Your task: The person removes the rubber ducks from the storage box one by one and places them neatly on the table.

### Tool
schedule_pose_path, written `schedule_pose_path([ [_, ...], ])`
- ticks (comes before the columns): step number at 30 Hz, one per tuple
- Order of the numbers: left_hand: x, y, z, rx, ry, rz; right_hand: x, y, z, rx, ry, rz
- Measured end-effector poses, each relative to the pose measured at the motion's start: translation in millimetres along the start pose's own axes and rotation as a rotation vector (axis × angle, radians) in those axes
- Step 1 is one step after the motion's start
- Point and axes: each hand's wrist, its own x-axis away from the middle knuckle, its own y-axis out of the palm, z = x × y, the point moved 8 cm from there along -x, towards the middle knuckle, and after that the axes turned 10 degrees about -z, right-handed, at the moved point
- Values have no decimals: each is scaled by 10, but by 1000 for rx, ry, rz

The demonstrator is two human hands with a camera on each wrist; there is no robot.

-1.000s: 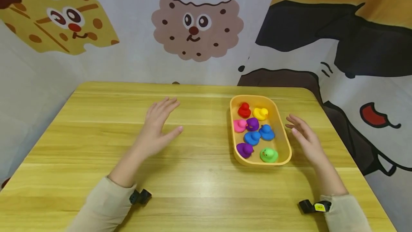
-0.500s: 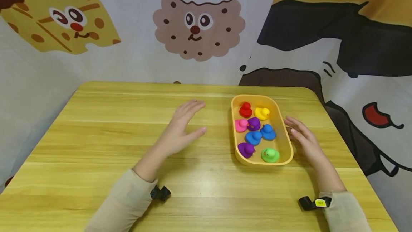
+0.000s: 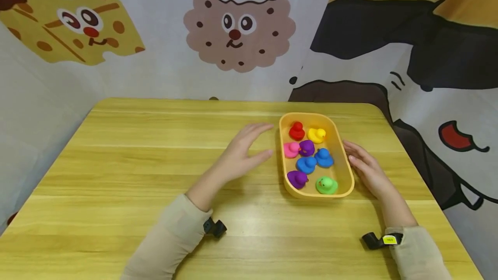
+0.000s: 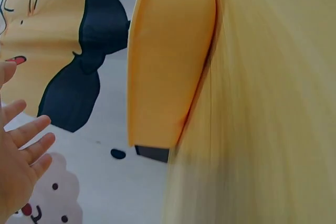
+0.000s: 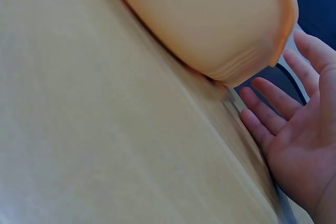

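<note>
A shallow orange-yellow plastic tray (image 3: pixel 340 172) stands on the right part of the table, with several small toy ducks inside. Among them are a red duck (image 3: pixel 297 132), a yellow duck (image 3: pixel 316 135), a pink duck (image 3: pixel 291 150) and a green duck (image 3: pixel 327 185); blue and purple ones lie between. My left hand (image 3: pixel 244 154) is just left of the tray, fingers spread and thumb apart, holding nothing. On the other side, my right hand (image 3: pixel 367 168) has its fingertips right at the tray's right wall, fingers relaxed. The tray's outer wall (image 4: pixel 170 61) fills the middle of the left wrist view.
The wooden table (image 3: pixel 136 150) runs back to a wall cloth (image 3: pixel 151 77) printed with cartoon figures. Small black cameras are strapped to both wrists, over beige sleeves (image 3: pixel 175 232).
My left hand has moved right across the table, close to the tray's left side. The right hand has shifted slightly left, up to the tray's right wall. The ducks stay put.
</note>
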Motion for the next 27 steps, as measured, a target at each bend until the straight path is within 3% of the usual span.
schedule_pose_path([
  [10, -227, 289, 22, 68, -28, -97, -11, 15, 12, -1, 16, -14],
  [27, -550, 638, 46, 26, 58, -238, -15, 47, -10, -34, -5, -29],
])
